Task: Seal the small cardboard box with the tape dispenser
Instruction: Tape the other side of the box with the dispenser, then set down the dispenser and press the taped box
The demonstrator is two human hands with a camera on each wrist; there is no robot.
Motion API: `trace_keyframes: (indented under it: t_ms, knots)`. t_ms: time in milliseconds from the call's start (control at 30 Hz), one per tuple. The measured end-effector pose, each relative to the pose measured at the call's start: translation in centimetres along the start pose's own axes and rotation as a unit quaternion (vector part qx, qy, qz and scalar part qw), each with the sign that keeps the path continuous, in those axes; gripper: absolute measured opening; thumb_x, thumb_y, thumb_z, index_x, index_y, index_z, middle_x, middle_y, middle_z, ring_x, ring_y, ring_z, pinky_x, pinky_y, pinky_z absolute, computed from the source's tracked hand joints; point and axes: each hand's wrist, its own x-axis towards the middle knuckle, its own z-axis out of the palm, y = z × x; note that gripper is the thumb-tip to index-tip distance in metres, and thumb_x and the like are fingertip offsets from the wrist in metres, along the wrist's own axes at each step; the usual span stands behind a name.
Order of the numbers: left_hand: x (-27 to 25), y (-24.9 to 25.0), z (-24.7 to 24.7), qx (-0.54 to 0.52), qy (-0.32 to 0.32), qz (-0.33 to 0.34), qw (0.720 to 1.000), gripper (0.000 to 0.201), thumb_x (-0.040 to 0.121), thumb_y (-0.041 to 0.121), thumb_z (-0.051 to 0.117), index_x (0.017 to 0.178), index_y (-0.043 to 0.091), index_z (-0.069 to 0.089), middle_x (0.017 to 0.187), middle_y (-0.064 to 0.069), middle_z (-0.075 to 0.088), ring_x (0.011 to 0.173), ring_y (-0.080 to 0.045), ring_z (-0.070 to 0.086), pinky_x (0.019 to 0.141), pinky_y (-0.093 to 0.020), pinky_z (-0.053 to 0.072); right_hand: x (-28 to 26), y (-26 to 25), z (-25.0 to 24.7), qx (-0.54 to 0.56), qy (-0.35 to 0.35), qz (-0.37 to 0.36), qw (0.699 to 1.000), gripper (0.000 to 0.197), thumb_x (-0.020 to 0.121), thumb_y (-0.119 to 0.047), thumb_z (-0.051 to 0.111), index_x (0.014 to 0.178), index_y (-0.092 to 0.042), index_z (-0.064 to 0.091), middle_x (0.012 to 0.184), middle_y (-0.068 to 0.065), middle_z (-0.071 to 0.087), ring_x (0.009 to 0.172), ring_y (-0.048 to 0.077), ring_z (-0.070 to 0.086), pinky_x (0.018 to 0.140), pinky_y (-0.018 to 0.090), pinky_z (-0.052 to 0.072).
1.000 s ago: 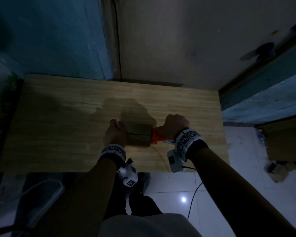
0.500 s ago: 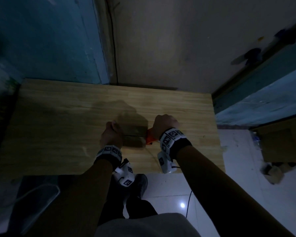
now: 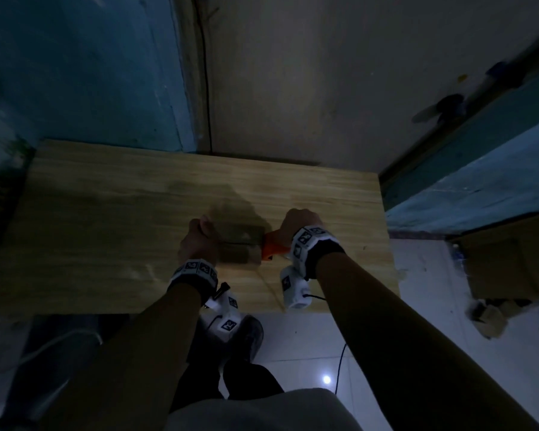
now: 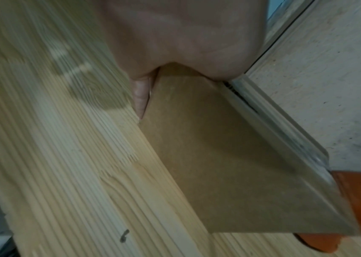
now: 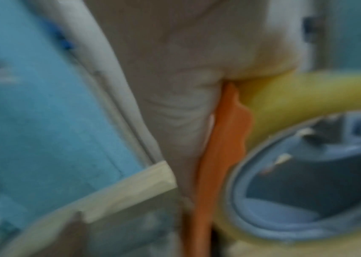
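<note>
A small brown cardboard box [image 3: 237, 248] sits on the wooden table [image 3: 106, 228] near its front edge. My left hand [image 3: 199, 244] grips the box's left end; in the left wrist view the palm [image 4: 186, 43] wraps over the box [image 4: 230, 165]. My right hand [image 3: 299, 225] holds the orange tape dispenser [image 3: 273, 247] against the box's right end. In the right wrist view the orange frame [image 5: 221, 147] and the yellowish tape roll [image 5: 307, 95] show blurred beside my palm. The fingers of both hands are mostly hidden.
The table stands against a grey wall [image 3: 293, 73], with a blue wall [image 3: 75, 57] to the left. On the white tiled floor [image 3: 417, 290] at the right lie cardboard boxes [image 3: 511, 259]. A dark cable [image 3: 339, 365] hangs below my right wrist.
Both hands, the box and the dispenser keep the same grip and place on the table. The head view has shifted slightly, so the scene sits a bit differently in frame.
</note>
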Motion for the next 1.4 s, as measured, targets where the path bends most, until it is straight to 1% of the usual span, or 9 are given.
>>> trace_keyframes:
  t_ms: [233, 333, 433, 667, 900, 1033, 1133, 1233, 1400]
  knots:
    - [-0.2, 0.1, -0.4, -0.012, -0.02, 0.0, 1.0, 0.048, 0.1, 0.049, 0.018, 0.132, 0.024, 0.044, 0.109, -0.02, 0.065, 0.093, -0.041, 0.062, 0.08, -0.043, 0.049, 0.1, 0.5, -0.1, 0.016, -0.016, 0.031, 0.999, 0.036, 0.092, -0.029, 0.058, 0.063, -0.008, 0.053, 0.063, 0.006, 0.056, 0.053, 0.018, 0.052, 0.047, 0.024, 0.04]
    - [-0.1, -0.1, -0.3, -0.01, -0.015, 0.002, 1.0, 0.048, 0.1, 0.05, 0.018, 0.13, 0.025, 0.046, 0.11, -0.019, 0.065, 0.094, -0.041, 0.062, 0.078, -0.04, 0.046, -0.1, -0.6, -0.2, -0.028, -0.009, 0.003, 1.0, 0.026, 0.092, -0.025, 0.058, 0.072, -0.008, 0.059, 0.079, 0.009, 0.066, 0.066, 0.021, 0.063, 0.058, 0.028, 0.053]
    - [0.1, -0.1, -0.3, -0.009, -0.022, 0.002, 1.0, 0.048, 0.1, 0.049, 0.017, 0.13, 0.023, 0.046, 0.114, -0.02, 0.064, 0.099, -0.042, 0.061, 0.079, -0.039, 0.042, 0.0, -1.1, -1.0, 0.023, 0.019, -0.001, 1.0, 0.024, 0.089, -0.027, 0.063, 0.077, -0.006, 0.06, 0.08, 0.0, 0.056, 0.078, 0.021, 0.061, 0.063, 0.031, 0.046]
    - [1.2, -0.7, -0.5, -0.001, -0.031, 0.0, 1.0, 0.045, 0.099, 0.053, 0.019, 0.121, 0.025, 0.045, 0.104, -0.018, 0.064, 0.09, -0.037, 0.061, 0.073, -0.035, 0.041, -0.5, -0.7, 5.5, 0.086, -0.098, 0.047, 0.99, 0.052, 0.075, -0.064, 0.068, 0.072, -0.013, 0.056, 0.08, 0.004, 0.065, 0.07, 0.021, 0.062, 0.063, 0.029, 0.05]
    - [1.1, -0.6, -0.7, -0.005, -0.036, 0.001, 0.999, 0.05, 0.098, 0.055, 0.015, 0.121, 0.025, 0.047, 0.106, -0.015, 0.065, 0.091, -0.038, 0.062, 0.073, -0.036, 0.045, -0.8, 2.4, 4.5, 0.116, -0.092, 0.097, 0.984, 0.05, 0.092, -0.051, 0.056, 0.062, -0.012, 0.044, 0.064, 0.004, 0.053, 0.051, 0.014, 0.048, 0.05, 0.026, 0.039]
    - [0.8, -0.4, -0.8, -0.002, -0.04, 0.001, 0.999, 0.051, 0.097, 0.058, 0.013, 0.12, 0.026, 0.046, 0.107, -0.013, 0.065, 0.09, -0.035, 0.062, 0.074, -0.038, 0.046, -1.1, 5.6, 3.2, 0.194, 0.001, 0.147, 0.97, 0.059, 0.092, -0.055, 0.051, 0.061, -0.005, 0.054, 0.057, 0.006, 0.056, 0.045, 0.018, 0.053, 0.045, 0.023, 0.043]
    - [0.9, -0.4, -0.8, -0.003, -0.042, -0.007, 0.999, 0.049, 0.098, 0.054, 0.015, 0.125, 0.027, 0.045, 0.111, -0.013, 0.065, 0.093, -0.036, 0.062, 0.073, -0.035, 0.044, -1.1, 6.3, 4.0, 0.241, 0.039, 0.116, 0.963, 0.054, 0.094, -0.055, 0.048, 0.092, -0.004, 0.067, 0.076, 0.011, 0.07, 0.057, 0.023, 0.064, 0.053, 0.03, 0.053]
    - [0.8, -0.4, -0.8, -0.008, -0.039, -0.011, 0.999, 0.048, 0.099, 0.053, 0.016, 0.127, 0.028, 0.045, 0.117, -0.013, 0.063, 0.099, -0.037, 0.061, 0.075, -0.036, 0.043, -1.0, 5.5, 5.9, 0.269, 0.14, 0.015, 0.953, 0.052, 0.094, -0.036, 0.055, 0.142, -0.02, 0.044, 0.108, -0.005, 0.059, 0.079, 0.02, 0.062, 0.065, 0.031, 0.051]
    - [0.9, -0.4, -0.7, -0.004, -0.043, -0.017, 0.999, 0.047, 0.098, 0.054, 0.017, 0.129, 0.03, 0.044, 0.118, -0.015, 0.062, 0.101, -0.039, 0.06, 0.077, -0.038, 0.044, 0.1, 4.4, 9.0, 0.197, 0.048, 0.05, 0.978, 0.041, 0.098, -0.019, 0.05, 0.138, -0.007, 0.047, 0.121, 0.017, 0.062, 0.099, 0.036, 0.062, 0.075, 0.037, 0.048]
